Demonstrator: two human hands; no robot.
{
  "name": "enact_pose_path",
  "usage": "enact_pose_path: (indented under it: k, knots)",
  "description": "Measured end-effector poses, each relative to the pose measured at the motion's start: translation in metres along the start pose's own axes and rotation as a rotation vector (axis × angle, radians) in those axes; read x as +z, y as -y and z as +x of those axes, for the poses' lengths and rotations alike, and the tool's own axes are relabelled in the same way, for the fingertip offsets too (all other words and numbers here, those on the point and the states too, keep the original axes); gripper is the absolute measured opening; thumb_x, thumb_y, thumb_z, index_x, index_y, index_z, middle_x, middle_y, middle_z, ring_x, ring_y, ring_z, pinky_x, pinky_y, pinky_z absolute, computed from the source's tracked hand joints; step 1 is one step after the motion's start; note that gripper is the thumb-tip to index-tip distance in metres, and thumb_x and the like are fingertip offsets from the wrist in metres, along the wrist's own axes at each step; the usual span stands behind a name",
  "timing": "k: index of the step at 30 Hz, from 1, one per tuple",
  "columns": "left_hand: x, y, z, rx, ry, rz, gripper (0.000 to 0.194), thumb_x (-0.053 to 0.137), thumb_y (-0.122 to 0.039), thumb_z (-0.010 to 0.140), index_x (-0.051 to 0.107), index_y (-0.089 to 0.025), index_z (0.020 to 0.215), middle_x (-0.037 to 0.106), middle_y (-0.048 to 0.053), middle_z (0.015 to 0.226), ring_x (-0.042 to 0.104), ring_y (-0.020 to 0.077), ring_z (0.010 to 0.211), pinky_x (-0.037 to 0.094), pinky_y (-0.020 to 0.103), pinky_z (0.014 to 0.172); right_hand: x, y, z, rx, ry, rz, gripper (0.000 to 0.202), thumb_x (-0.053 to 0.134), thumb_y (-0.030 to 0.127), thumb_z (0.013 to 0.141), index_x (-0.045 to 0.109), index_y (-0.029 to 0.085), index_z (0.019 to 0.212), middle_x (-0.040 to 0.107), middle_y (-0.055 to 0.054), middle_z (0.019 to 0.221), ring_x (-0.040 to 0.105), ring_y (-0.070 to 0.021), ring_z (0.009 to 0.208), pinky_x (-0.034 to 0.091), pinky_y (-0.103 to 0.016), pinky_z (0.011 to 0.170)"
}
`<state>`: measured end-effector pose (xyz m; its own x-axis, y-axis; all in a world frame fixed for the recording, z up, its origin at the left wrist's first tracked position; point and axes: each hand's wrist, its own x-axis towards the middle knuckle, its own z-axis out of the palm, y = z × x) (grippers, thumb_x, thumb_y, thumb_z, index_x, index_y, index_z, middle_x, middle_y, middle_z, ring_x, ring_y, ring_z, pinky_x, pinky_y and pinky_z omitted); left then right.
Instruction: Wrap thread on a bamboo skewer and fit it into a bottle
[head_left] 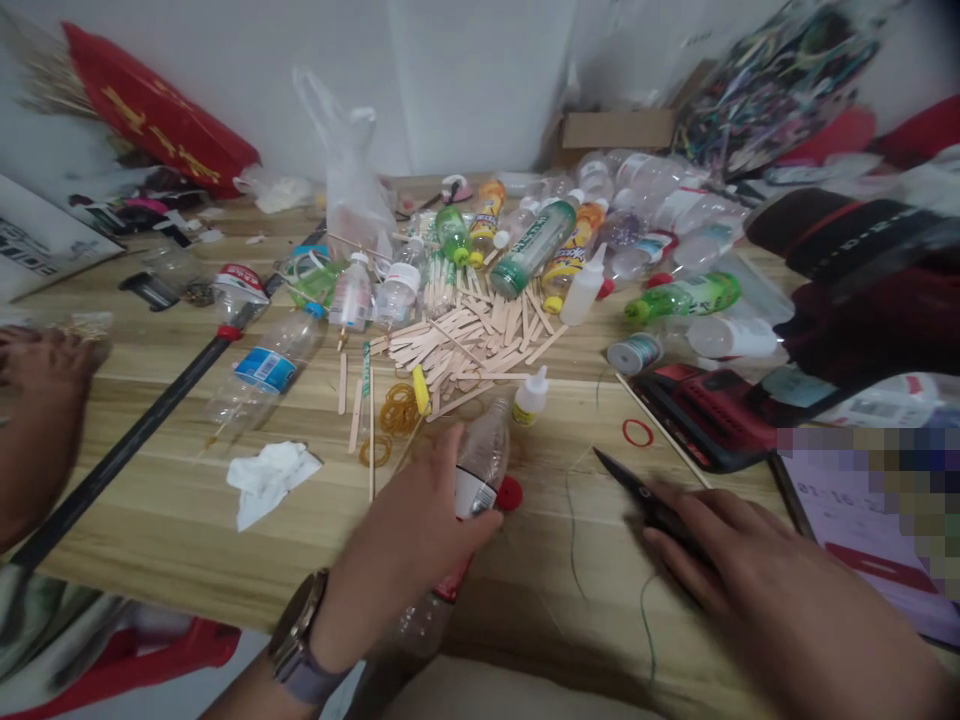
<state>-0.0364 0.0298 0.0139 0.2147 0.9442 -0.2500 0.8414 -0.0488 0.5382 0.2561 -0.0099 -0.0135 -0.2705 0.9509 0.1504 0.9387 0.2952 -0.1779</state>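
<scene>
My left hand (412,510) is wrapped round a clear plastic bottle (487,445) near the table's front edge. Its neck points away from me, and part of its label is hidden under my fingers. A red bottle cap (509,493) lies just right of it. In my right hand (712,550), blurred by motion, is a black knife (626,478), its dark blade pointing up and left over the table. Between the two hands a thin dark green thread (574,535) trails across the wood. Beyond the bottle stands a small glue bottle (531,396) with a white nozzle.
Wooden craft sticks (465,335) lie heaped mid-table, with many plastic bottles (652,180) behind. A black pole (142,430) crosses the left side. Another person's hand (49,400) rests far left. A red-black power tool (697,410) and a tablet (862,530) occupy the right.
</scene>
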Motion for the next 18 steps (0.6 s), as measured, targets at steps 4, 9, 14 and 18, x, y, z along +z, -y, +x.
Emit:
enact_pose_path:
  k: [4,9,14,18]
  knots:
    - [-0.015,0.009,-0.012,-0.019,0.069,-0.129,0.076,0.064,-0.035,0.077,0.037,-0.016,0.146,0.06,0.021,0.134,0.062,0.0375,0.116,0.048,0.052,0.098,-0.003,0.017,0.007,-0.132,-0.009,-0.004,0.044,0.033,0.044,0.101,0.069,0.019,0.108,0.072,-0.013,0.097,0.072,-0.0315,0.079,0.061,-0.049,0.066]
    - [-0.045,0.038,-0.037,0.059,0.234,-0.345,0.07,0.067,-0.024,0.077,0.044,-0.026,0.143,0.058,0.007,0.141,0.056,0.0293,0.126,0.046,0.042,0.105,0.001,0.049,0.026,-0.214,-0.079,0.243,0.031,0.037,0.029,0.102,0.058,0.018,0.122,0.069,-0.013,0.109,0.072,-0.023,0.083,0.059,-0.035,0.066]
    - [-0.055,0.065,-0.054,0.1,0.256,-0.46,0.071,0.069,-0.021,0.077,0.046,-0.035,0.143,0.052,0.004,0.148,0.044,0.0294,0.139,0.038,0.046,0.112,0.004,0.085,0.065,-0.221,-0.007,0.663,0.047,0.04,0.015,0.093,0.041,0.017,0.14,0.068,-0.007,0.097,0.064,-0.0147,0.07,0.054,-0.028,0.069]
    - [-0.055,0.076,-0.063,0.075,0.282,-0.6,0.072,0.074,-0.028,0.073,0.051,-0.031,0.141,0.055,0.007,0.146,0.046,0.0321,0.137,0.037,0.048,0.11,0.01,0.098,0.094,-0.344,0.161,0.928,0.037,0.046,0.018,0.091,0.055,0.018,0.127,0.068,-0.003,0.089,0.06,-0.0114,0.067,0.049,-0.022,0.062]
